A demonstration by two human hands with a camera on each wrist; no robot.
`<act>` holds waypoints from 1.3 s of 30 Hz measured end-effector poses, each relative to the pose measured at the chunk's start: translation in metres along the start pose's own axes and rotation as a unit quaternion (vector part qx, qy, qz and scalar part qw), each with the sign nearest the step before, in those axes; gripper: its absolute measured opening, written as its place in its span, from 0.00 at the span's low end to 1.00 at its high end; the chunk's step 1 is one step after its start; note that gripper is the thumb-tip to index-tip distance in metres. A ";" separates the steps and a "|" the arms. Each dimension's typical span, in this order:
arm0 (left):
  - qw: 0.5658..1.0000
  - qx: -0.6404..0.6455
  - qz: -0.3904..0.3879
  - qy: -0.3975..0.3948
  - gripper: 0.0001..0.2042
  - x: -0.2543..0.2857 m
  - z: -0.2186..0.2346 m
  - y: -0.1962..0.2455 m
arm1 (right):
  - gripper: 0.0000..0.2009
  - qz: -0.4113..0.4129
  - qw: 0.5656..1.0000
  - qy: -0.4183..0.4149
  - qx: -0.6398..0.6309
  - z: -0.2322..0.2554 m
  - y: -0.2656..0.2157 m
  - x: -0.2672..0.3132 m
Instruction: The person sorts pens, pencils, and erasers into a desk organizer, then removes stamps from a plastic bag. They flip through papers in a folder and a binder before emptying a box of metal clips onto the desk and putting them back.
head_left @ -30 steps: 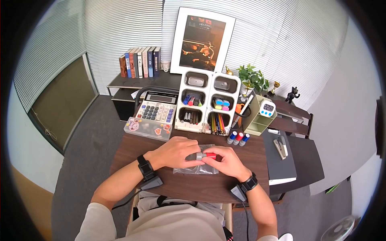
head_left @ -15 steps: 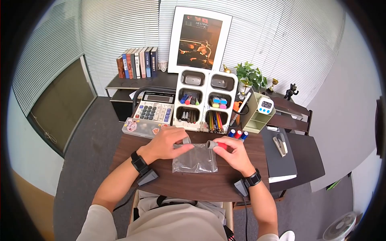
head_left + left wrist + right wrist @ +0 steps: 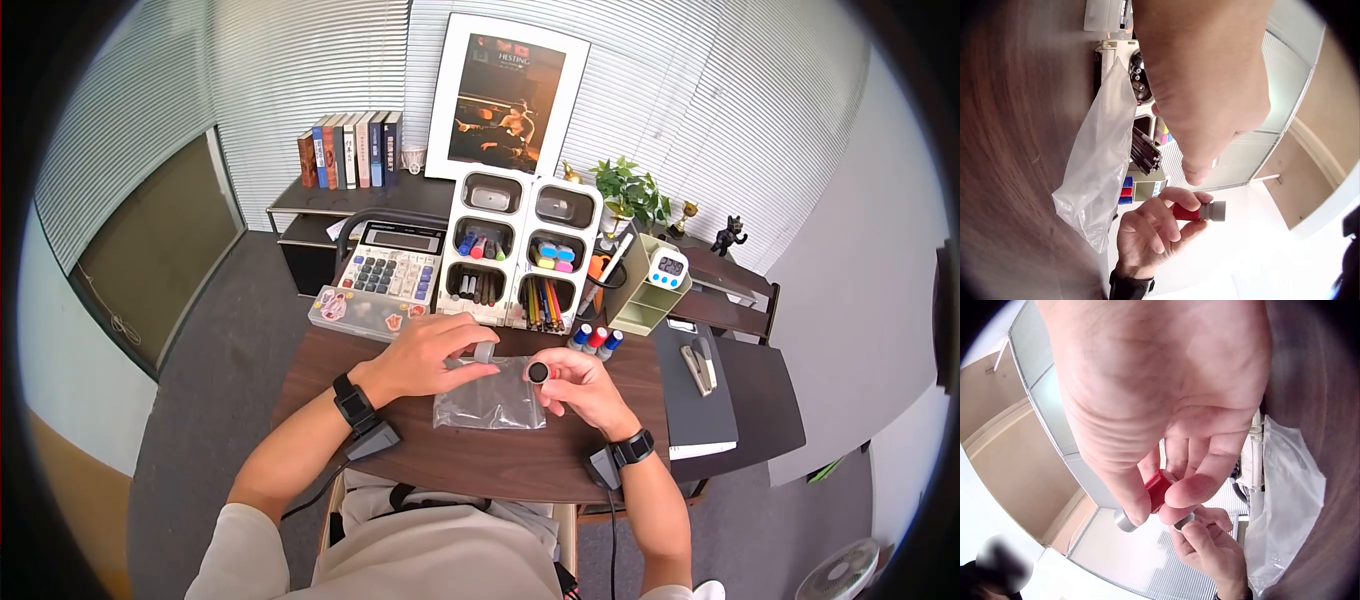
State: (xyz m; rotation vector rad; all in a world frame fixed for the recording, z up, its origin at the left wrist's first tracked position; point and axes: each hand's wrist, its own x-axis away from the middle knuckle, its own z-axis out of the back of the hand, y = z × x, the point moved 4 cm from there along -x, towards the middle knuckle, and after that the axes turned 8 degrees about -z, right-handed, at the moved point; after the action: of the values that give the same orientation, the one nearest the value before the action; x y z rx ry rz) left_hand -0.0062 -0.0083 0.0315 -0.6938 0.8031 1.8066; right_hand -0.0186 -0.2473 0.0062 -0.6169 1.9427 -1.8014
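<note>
Red stamp (image 3: 541, 374) with grey end sat pinched in right hand (image 3: 578, 390), thumb and fingers curled round its red body (image 3: 1186, 212), dark round face turned up toward the head camera. It was held off the table, just above the right edge of the clear plastic bag (image 3: 492, 398). Left hand (image 3: 425, 357) pinched a small grey cap (image 3: 485, 351) between thumb and fingertips, near the stamp but apart from it, above the bag's far edge. Bag lay flat on the dark wood table (image 3: 330, 370), between the two hands.

Just behind the stamp stood three more stamps (image 3: 592, 341), blue, red, blue caps, upright beside each other. White six-bin organizer (image 3: 520, 250) was behind those: markers, highlighters, pencils in the lower bins; top bins too small to tell. Calculator (image 3: 393, 266) sat left of the organizer, with a clear stickered case (image 3: 358, 311) in front of it. Green desk caddy (image 3: 645, 290) with a white digital timer (image 3: 667, 267) stood right of the organizer; digits not readable. Stapler (image 3: 698, 363) lay on a grey notebook (image 3: 695, 395) at far right. Framed poster (image 3: 508, 95) on the wall read "HESTING" at top. Row of books (image 3: 350, 150) stood on a low shelf; spine text unreadable.
</note>
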 end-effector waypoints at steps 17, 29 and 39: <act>0.999 0.007 -0.044 -0.008 0.17 -0.005 -0.003 0.010 | 0.15 -0.042 0.998 0.011 0.037 0.004 0.007 -0.004; 0.993 -0.006 -0.112 -0.026 0.22 -0.001 -0.011 0.015 | 0.13 -0.081 0.991 0.022 0.099 -0.008 0.004 -0.002; 0.992 -0.006 -0.121 -0.034 0.22 -0.001 -0.014 0.015 | 0.16 -0.074 0.992 0.000 0.104 -0.009 0.008 -0.003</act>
State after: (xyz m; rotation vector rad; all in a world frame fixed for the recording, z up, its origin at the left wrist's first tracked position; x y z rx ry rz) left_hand -0.0188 -0.0241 0.0262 -0.7011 0.6344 1.6088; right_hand -0.0217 -0.2382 -0.0012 -0.7059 1.7189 -2.0604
